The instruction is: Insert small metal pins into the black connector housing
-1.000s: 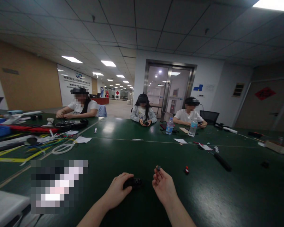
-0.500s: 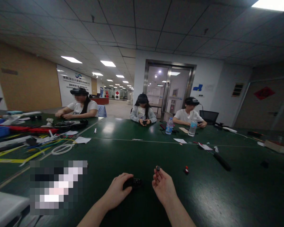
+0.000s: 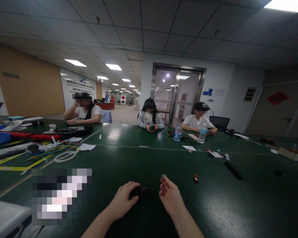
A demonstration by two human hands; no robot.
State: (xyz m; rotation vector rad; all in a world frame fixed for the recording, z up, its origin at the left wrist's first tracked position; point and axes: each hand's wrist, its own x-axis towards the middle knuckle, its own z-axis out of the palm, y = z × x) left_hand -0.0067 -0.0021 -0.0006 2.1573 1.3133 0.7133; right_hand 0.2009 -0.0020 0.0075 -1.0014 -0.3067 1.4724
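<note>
On the green table, my left hand (image 3: 124,199) is closed around one end of a small dark object (image 3: 144,192), thumb on the near side and fingers on the far side. Its black body has some detail on top, but its exact kind is not clear. My right hand (image 3: 171,195) is raised to the right of it, palm partly turned up. Between thumb and fingertips it pinches a tiny grey piece (image 3: 163,177), too small to name. Further right lies a small red and black item (image 3: 195,179), apart from both hands.
A black rod-like handle (image 3: 233,170) lies to the right. Two water bottles (image 3: 177,133) and paper scraps (image 3: 189,148) are farther back. Cables (image 3: 66,156), blue trays (image 3: 0,138) and a white box (image 3: 8,218) occupy the left. Three people in headsets sit opposite.
My right hand has turned slightly, shifting the tiny grey piece a little left. My left hand stays on the dark object. The person at far left has raised a hand toward the head.
</note>
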